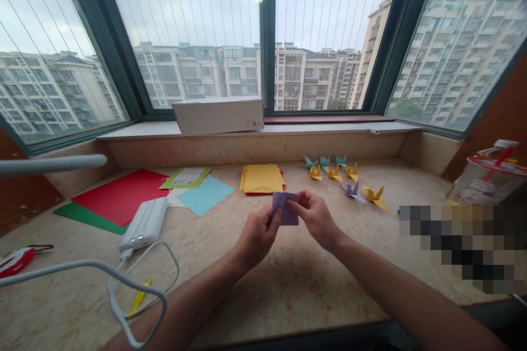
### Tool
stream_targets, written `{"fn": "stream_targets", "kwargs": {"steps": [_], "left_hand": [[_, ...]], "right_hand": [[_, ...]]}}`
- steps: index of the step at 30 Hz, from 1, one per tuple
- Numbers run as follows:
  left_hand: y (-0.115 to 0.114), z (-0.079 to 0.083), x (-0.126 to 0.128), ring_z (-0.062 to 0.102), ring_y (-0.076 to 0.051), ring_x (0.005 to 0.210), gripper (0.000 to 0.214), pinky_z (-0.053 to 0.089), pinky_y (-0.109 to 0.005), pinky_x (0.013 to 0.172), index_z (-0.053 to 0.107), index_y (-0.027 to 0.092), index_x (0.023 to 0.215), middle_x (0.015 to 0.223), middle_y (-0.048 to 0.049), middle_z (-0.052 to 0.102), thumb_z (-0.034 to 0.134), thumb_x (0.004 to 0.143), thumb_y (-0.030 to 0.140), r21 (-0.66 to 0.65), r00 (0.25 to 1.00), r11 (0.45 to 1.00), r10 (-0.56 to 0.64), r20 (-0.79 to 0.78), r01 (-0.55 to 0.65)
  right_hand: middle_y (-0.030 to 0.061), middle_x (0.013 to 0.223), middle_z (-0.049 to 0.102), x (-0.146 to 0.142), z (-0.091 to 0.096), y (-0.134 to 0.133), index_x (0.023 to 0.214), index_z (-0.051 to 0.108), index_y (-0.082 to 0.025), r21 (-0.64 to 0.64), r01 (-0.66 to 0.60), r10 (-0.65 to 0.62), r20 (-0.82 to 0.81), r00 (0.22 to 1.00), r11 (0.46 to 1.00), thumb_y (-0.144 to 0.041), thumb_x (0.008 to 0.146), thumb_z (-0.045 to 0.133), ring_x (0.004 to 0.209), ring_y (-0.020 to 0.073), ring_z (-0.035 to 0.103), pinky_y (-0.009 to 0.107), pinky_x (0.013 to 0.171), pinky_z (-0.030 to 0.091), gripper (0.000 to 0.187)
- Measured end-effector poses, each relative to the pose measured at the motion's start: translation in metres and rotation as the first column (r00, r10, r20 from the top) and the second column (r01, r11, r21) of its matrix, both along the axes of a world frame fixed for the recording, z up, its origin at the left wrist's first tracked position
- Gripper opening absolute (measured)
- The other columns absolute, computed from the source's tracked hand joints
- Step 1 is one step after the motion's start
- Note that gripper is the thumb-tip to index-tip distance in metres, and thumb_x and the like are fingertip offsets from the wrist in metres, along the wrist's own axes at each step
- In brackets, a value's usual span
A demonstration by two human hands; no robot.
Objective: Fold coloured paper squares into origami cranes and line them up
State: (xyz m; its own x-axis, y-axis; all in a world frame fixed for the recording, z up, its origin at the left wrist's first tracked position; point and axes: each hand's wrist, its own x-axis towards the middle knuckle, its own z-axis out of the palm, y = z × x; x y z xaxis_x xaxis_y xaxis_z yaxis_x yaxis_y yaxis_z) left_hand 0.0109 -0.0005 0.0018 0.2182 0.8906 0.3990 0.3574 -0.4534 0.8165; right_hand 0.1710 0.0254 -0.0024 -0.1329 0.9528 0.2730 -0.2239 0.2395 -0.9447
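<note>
Both my hands hold a small folded piece of purple paper [285, 207] above the stone counter [296, 279]. My left hand [258, 237] pinches its lower left edge with fingers closed. My right hand [315, 218] grips its right side between thumb and fingers. Just beyond the purple paper lies a stack of yellow paper sheets [262, 177] on a red sheet. To the right of the stack stand several folded paper cranes [343, 174] in teal, yellow and purple.
A white power bank [144, 224] with a white cable [135, 285] lies at left, near red [121, 194], green and light blue paper sheets [205, 195]. A white box [218, 115] sits on the window sill. A plastic cup with a straw [488, 178] stands at right.
</note>
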Motion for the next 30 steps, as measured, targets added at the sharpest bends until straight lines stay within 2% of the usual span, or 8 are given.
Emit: {"fn": "stream_targets", "kwargs": {"steps": [5,9,12,16,19,23,27,30], "left_hand": [[-0.002,-0.004,0.002,0.044,-0.009,0.037,0.032,0.030,-0.019,0.039,0.057,0.017,0.072,0.046,0.0043,0.052,0.049,0.092,0.040,-0.042,0.999,0.999,0.021,0.043,-0.019],[-0.002,-0.005,0.004,0.046,-0.008,0.033,0.039,0.032,-0.018,0.036,0.056,0.017,0.072,0.046,0.0041,0.054,0.046,0.094,0.048,-0.114,0.993,0.993,0.052,0.110,-0.039],[-0.002,-0.003,0.005,0.044,-0.008,0.032,0.043,0.031,-0.018,0.034,0.053,0.017,0.069,0.044,0.0044,0.052,0.046,0.093,0.052,-0.136,0.977,0.989,0.084,0.198,-0.058],[0.000,-0.002,0.004,0.043,-0.008,0.033,0.045,0.029,-0.017,0.033,0.055,0.017,0.073,0.043,0.0051,0.049,0.044,0.093,0.055,-0.112,0.957,0.990,0.112,0.266,-0.085],[0.001,-0.003,0.003,0.044,-0.008,0.034,0.045,0.029,-0.017,0.033,0.057,0.015,0.075,0.045,0.0044,0.050,0.047,0.093,0.055,-0.089,0.966,0.994,0.090,0.242,-0.070],[0.001,-0.003,0.002,0.045,-0.007,0.035,0.044,0.030,-0.018,0.034,0.054,0.015,0.071,0.048,0.0038,0.052,0.050,0.092,0.054,-0.115,0.969,0.992,0.073,0.238,-0.046],[0.002,-0.005,0.000,0.046,-0.006,0.036,0.045,0.032,-0.018,0.036,0.055,0.014,0.071,0.054,0.0011,0.056,0.047,0.093,0.052,-0.151,0.972,0.988,0.006,0.235,0.031],[0.003,-0.005,0.000,0.047,-0.007,0.038,0.042,0.033,-0.018,0.037,0.058,0.013,0.073,0.057,-0.0009,0.059,0.048,0.093,0.048,-0.151,0.976,0.986,-0.034,0.215,0.067]], "right_hand": [[0.0019,0.070,0.068,-0.004,-0.010,0.000,0.076,0.060,-0.019,0.066,0.085,-0.089,0.060,0.994,0.994,-0.052,0.069,0.079,0.064,0.0172,0.063,0.029,0.059,0.052,0.039],[0.0059,0.083,0.070,-0.004,-0.011,-0.006,0.087,0.069,-0.020,0.329,0.188,-0.267,0.212,0.940,0.925,-0.042,0.083,0.070,0.075,0.0201,0.064,0.033,0.070,0.053,0.023],[0.0090,0.109,0.067,-0.004,-0.009,-0.012,0.115,0.068,-0.024,0.543,0.099,-0.318,0.327,0.890,0.834,-0.030,0.092,0.058,0.098,0.0232,0.063,0.038,0.087,0.053,0.026],[0.0126,0.137,0.051,-0.010,-0.013,-0.018,0.147,0.040,-0.027,0.631,-0.082,-0.288,0.461,0.839,0.772,-0.019,0.094,0.051,0.126,0.0274,0.051,0.044,0.105,0.044,0.055],[0.0127,0.143,0.046,-0.012,-0.015,-0.020,0.149,0.036,-0.028,0.634,-0.113,-0.288,0.495,0.820,0.765,-0.018,0.094,0.049,0.133,0.0290,0.044,0.048,0.111,0.039,0.057],[0.0120,0.133,0.057,-0.009,-0.008,-0.018,0.136,0.055,-0.025,0.570,-0.056,-0.242,0.433,0.868,0.819,-0.027,0.095,0.052,0.124,0.0278,0.053,0.045,0.106,0.043,0.041],[0.0080,0.094,0.072,-0.003,-0.004,-0.010,0.118,0.065,-0.019,0.269,0.031,-0.105,0.265,0.958,0.963,-0.039,0.091,0.059,0.084,0.0215,0.068,0.035,0.076,0.056,0.034],[0.0063,0.085,0.074,-0.001,-0.006,-0.006,0.102,0.071,-0.016,0.142,0.004,-0.031,0.187,0.982,0.990,-0.040,0.084,0.069,0.074,0.0195,0.067,0.032,0.068,0.054,0.030]]}}
